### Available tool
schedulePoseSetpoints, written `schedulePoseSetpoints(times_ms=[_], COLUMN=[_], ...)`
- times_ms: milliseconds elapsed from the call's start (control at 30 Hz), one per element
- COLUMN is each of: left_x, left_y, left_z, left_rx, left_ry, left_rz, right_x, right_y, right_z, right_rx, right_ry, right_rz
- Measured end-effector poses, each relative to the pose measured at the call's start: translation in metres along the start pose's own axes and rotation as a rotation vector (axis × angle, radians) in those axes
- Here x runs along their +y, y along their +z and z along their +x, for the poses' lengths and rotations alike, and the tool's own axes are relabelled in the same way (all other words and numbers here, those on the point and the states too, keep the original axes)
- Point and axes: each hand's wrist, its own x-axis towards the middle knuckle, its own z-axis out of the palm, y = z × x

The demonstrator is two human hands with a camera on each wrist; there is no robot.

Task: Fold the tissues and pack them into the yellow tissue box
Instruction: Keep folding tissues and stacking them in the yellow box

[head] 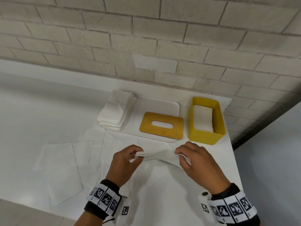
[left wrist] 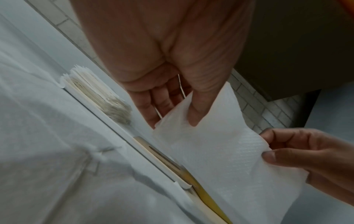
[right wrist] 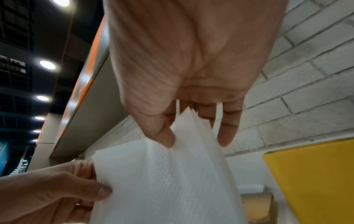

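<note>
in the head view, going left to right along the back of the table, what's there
tissue stack → white tray carrying the lid → yellow box

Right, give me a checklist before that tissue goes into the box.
1. Left hand pinches the tissue's end: ok.
2. Right hand pinches the other end: ok.
3. Tissue fully folded: cannot tell; its layers fan apart in the right wrist view.
4. Box open, lid off on the tray: ok.
5. Room in the box above the tissues inside: ok.
6. Path from hands to box free: ok.
</note>
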Motion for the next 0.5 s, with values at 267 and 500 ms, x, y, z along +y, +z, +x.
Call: schedulePoseSetpoints(times_ms=[267, 500], left_x=[-0.008, -0.003], left_y=[0.006, 0.009], left_z=[-0.007, -0.008], left_rx=[-0.125, -0.111], left_ry=[-0.122, -0.061], left_rz=[0.122, 0.135], right_x=[0.014, 0.015], right_y=[0.029, 0.025], right_z=[-0.008, -0.002], right_rx=[-0.202, -0.228], right_ry=[0.126, 0.166], right_rz=[0.028, -0.032])
